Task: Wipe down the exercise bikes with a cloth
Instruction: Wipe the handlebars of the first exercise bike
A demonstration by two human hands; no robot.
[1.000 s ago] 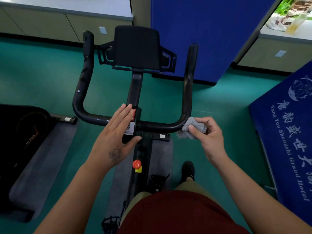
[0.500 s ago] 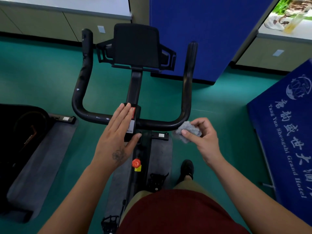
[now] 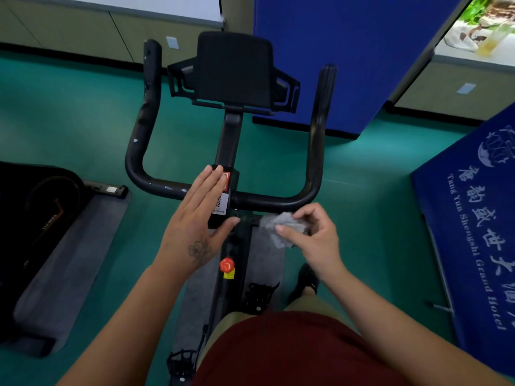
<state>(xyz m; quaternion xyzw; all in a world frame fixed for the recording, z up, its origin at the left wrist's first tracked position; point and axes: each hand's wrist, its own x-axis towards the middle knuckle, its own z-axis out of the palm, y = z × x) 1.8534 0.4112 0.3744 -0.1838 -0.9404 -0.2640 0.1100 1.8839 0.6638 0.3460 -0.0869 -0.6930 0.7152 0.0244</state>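
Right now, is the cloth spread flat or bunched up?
Bunched up: the cloth is a crumpled wad pinched in the right hand.

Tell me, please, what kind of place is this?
Probably a hotel gym: an exercise bike stands on a mat over green sports flooring, a second machine beside it, and a blue banner reads "Grand Hotel".

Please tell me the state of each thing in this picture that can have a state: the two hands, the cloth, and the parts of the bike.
left hand: open, fingers straight, resting flat on the handlebar clamp.
right hand: pinches the cloth, just below the bar.
grey cloth: crumpled, held in the right hand.
handlebar: black, both ends free.
tablet holder: holds nothing.
red knob: untouched.
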